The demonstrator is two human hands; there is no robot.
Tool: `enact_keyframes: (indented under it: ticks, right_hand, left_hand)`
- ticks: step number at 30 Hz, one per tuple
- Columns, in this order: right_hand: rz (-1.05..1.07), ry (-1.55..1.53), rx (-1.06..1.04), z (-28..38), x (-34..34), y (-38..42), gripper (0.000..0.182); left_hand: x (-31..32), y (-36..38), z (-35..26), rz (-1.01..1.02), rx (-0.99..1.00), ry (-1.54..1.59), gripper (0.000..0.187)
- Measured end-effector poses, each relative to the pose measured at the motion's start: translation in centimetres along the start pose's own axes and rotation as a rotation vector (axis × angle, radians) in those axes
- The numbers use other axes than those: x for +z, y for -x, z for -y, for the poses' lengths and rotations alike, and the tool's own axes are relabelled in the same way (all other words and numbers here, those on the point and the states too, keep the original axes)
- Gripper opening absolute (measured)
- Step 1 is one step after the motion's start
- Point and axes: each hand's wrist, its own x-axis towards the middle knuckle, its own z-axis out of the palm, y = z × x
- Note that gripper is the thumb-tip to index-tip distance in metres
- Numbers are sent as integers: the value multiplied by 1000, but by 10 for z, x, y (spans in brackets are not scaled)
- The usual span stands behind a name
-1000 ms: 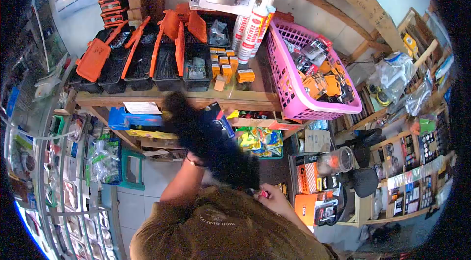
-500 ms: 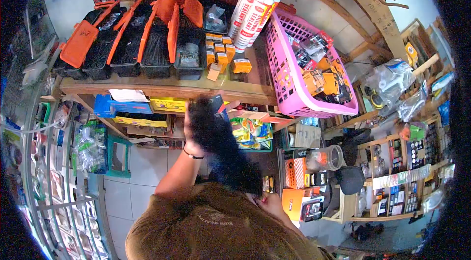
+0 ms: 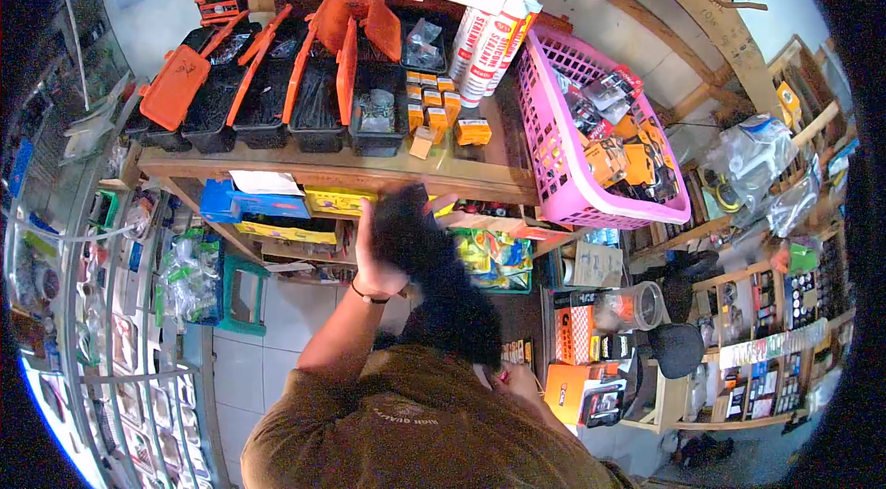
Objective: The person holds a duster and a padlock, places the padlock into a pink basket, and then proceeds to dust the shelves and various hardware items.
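Though the dark shape (image 3: 434, 272) hid it earlier, the left hand (image 3: 376, 260) shows.

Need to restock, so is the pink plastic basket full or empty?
Not empty: orange-and-black packets lie heaped in the basket; how deep, I cannot tell.

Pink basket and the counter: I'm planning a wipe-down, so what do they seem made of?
The pink basket looks like smooth molded plastic: even color, regular openings, a rounded, shiny rim. The counter seems wooden along its front edge, brown and uneven in tone; its top shows reflections, so possibly glass or varnish.
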Motion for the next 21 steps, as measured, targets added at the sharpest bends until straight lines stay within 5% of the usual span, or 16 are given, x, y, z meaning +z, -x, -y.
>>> enact_keyframes:
  ticks: [1,2,5,7,9,11,13,14,15,17,19,21]
  right_hand:
    - [-2,1,-2,4,-1,-1,34]
    - [-19,-139,118,9,-3,-2,35]
    - [-63,-273,191,-1,8,-1,37]
    - [-95,-265,139,0,7,-4,37]
    - [-41,-103,42,2,4,-4,37]
    - [-68,-158,207,16,3,-9,36]
    - [-91,-207,372,12,9,-8,36]
    - [-80,-183,176,-7,24,-7,37]
    - [-69,-159,-21,-16,30,-8,37]
    - [-150,-142,-64,5,21,-12,40]
    - [-178,-212,235,19,15,-17,39]
    - [-221,-220,171,29,9,-20,39]
  left_hand:
    - [4,-1,-3,201,-35,83,84]
    - [9,2,-4,181,-33,89,83]
    - [2,7,-2,-142,60,28,79]
    - [8,6,-4,-30,25,-27,78]
    - [-1,-7,-9,295,-50,115,82]
    - [2,1,-5,-105,10,-2,83]
    - [-1,-6,-7,-104,-46,-21,83]
    - [6,-13,-3,-155,3,-61,84]
    - [0,-15,-6,32,-72,-6,85]
    - [-22,-35,-12,253,-160,15,85]
    - [2,-37,-13,-100,-60,-40,81]
    - [13,-47,-12,3,-96,-128,80]
